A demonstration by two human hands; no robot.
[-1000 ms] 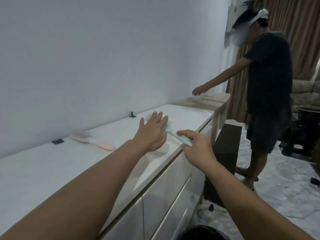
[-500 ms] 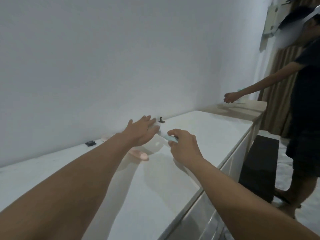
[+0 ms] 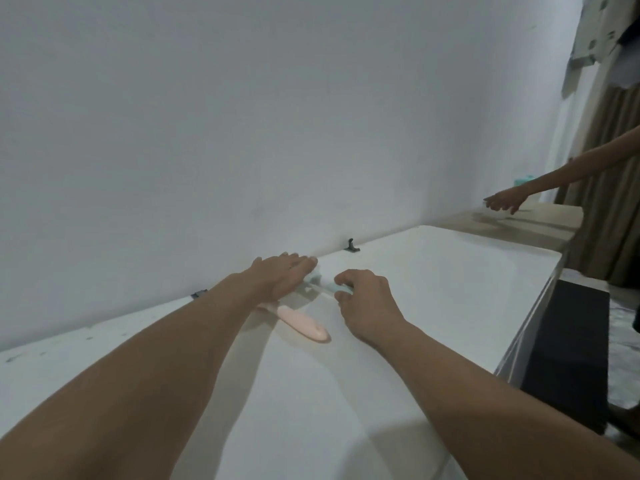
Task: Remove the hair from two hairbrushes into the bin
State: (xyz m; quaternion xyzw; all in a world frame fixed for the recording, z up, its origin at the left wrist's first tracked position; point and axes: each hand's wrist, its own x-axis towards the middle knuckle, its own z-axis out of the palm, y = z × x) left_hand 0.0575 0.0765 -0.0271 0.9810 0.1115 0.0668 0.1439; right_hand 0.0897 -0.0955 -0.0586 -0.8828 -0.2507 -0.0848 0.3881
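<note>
A light blue hairbrush (image 3: pixel 317 282) lies low over the white cabinet top (image 3: pixel 433 306), close to the wall. My right hand (image 3: pixel 367 303) grips its handle with curled fingers. My left hand (image 3: pixel 280 275) lies flat with straight fingers over the brush's head, covering most of it. A pink hairbrush (image 3: pixel 304 323) rests on the cabinet top just below my left wrist; only its handle shows, the head is hidden by my forearm. No bin is in view.
A small dark hook (image 3: pixel 352 244) and a dark clip (image 3: pixel 199 294) sit at the wall's foot. Another person's arm (image 3: pixel 540 183) reaches over a beige table (image 3: pixel 540 223) at far right. A black box (image 3: pixel 571 351) stands beside the cabinet.
Both hands have carried the blue brush from the cabinet's front edge back toward the wall, beside the pink brush. The view turned left.
</note>
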